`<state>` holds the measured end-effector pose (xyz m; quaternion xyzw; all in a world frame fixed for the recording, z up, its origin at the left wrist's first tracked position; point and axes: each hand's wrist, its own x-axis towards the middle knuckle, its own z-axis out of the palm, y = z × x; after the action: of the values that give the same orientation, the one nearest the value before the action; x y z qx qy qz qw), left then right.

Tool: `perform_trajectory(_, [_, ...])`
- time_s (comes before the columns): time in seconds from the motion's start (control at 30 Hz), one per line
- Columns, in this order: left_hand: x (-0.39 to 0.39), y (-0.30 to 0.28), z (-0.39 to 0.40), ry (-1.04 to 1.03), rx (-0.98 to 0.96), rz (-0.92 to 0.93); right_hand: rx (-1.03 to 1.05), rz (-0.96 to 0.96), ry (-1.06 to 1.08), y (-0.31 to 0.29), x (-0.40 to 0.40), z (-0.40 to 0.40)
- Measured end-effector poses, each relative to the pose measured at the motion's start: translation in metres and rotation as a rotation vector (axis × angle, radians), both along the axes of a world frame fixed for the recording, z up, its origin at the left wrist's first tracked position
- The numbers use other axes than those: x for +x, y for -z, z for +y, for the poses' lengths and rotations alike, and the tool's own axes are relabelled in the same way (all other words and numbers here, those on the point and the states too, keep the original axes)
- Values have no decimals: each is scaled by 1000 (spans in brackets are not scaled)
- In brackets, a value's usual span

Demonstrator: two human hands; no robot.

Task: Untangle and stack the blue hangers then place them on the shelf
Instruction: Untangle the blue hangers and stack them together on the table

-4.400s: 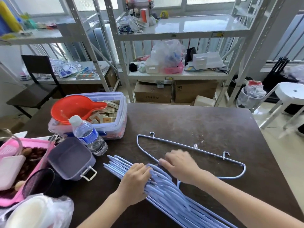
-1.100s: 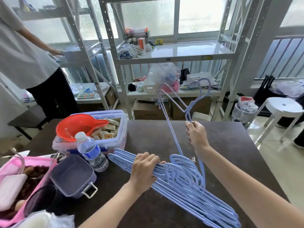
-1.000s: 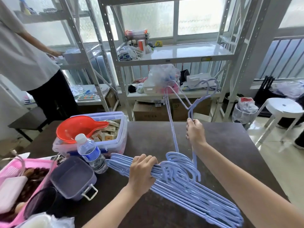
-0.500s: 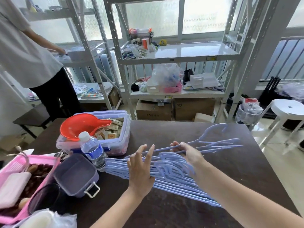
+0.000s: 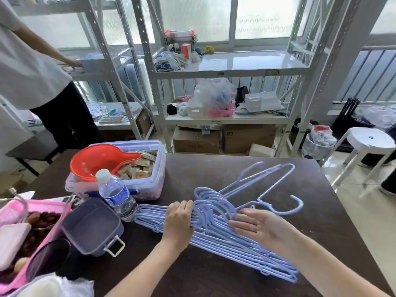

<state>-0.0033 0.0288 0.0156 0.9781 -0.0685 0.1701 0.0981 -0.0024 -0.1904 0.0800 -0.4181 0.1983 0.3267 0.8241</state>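
Note:
A stack of several blue hangers (image 5: 235, 247) lies on the dark table (image 5: 214, 168), hooks bunched near the middle. My left hand (image 5: 179, 221) grips the stack just left of the hooks, fingers curled over the bars. My right hand (image 5: 255, 227) rests flat on the stack's right side with fingers straight. One more blue hanger (image 5: 267, 185) lies askew on top, its hook (image 5: 296, 205) pointing right, its far end toward the back of the table. The white metal shelf (image 5: 235, 65) stands behind the table.
A clear tub (image 5: 154, 181) with an orange scoop (image 5: 100, 161), a water bottle (image 5: 116, 194), a grey box (image 5: 92, 226) and a pink basket (image 5: 42, 209) crowd the table's left. A person (image 5: 32, 71) stands at the left shelf. A white stool (image 5: 370, 140) is at right.
The lifted hanger has come down from upright onto the stack. My right hand let go of it and now lies flat on the pile; my left hand gripped the stack again.

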Motion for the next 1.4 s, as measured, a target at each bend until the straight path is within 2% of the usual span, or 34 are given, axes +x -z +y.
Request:
perform_trajectory(0.1, [-2,0,0,9,17,-32,78,-33,66,12,-4,-19])
perform_trajectory(0.2, [-5,0,6,43,22,-65,-182,-15,83,17,6,-8])
perform_trajectory(0.27, [-7,-2,8,77,21,-87,-490,-87,-17,32,17,-6])
perform_trajectory(0.37, [-9,-3,7,95,21,-90,-1245,-482,-278,51,34,-24])
perform_trajectory(0.4, [-11,-5,6,91,18,-99,-1434,-560,-382,55,39,-32])
perform_trajectory(0.47, [-11,-7,5,95,15,-114,-1741,-616,-733,61,42,-43])
perform_trajectory(0.5, [-10,-7,5,99,10,-112,-1815,-607,-924,63,40,-46])
perform_trajectory(0.57, [-10,-6,5,99,7,-77,-1718,-562,-1074,69,35,-49])
perform_trajectory(0.67, [-9,-2,6,107,-19,-108,-1482,-608,-1010,82,30,-49])
perform_trajectory(0.77, [-10,4,10,143,-65,-173,-1351,-631,-1009,87,31,-48])
perform_trajectory(1.03, [-10,4,16,158,-104,-22,-1338,-653,-926,83,51,-52])
perform_trajectory(1.17, [-11,7,19,178,-104,82,-1331,-625,-732,91,58,-59])
perform_trajectory(1.27, [-14,11,21,197,-101,91,-1295,-615,-649,96,59,-64])
perform_trajectory(1.33, [-14,11,22,227,-103,83,-1285,-615,-470,96,57,-67])
perform_trajectory(1.4, [-13,12,23,248,-116,78,-1206,-573,-475,93,55,-71])
